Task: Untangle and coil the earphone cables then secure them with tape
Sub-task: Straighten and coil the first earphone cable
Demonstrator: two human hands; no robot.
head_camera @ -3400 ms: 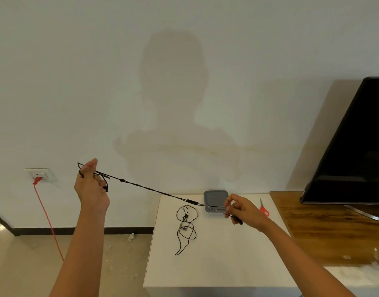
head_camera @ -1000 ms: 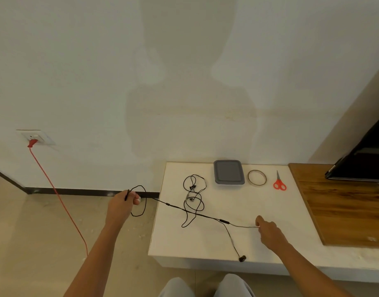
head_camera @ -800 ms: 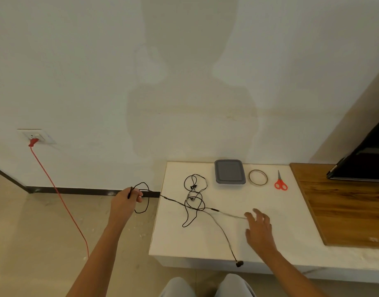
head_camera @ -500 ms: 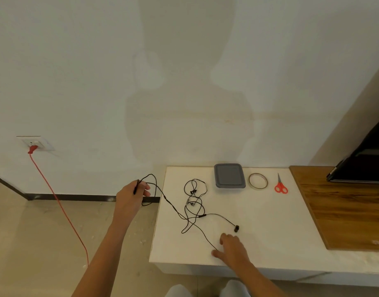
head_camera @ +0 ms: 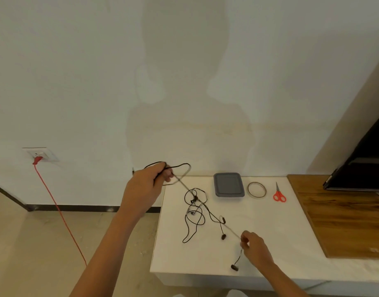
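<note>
Left hand (head_camera: 145,185) grips the first loops of a thin black earphone cable (head_camera: 233,231), right hand (head_camera: 251,246) pinches its tail; second black earphone tangle (head_camera: 192,211) and clear tape roll (head_camera: 248,189) untouched, so likely early stage.

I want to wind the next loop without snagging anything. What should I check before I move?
1. Left hand grips loops of the held cable: ok.
2. Right hand pinches the held cable near its earbud end: ok.
3. Held cable free of the second earphone lying on the table: cannot tell; it crosses over that tangle.
4. Tape roll on the table for securing: ok.
5. Scissors beside the tape roll: ok.
</note>
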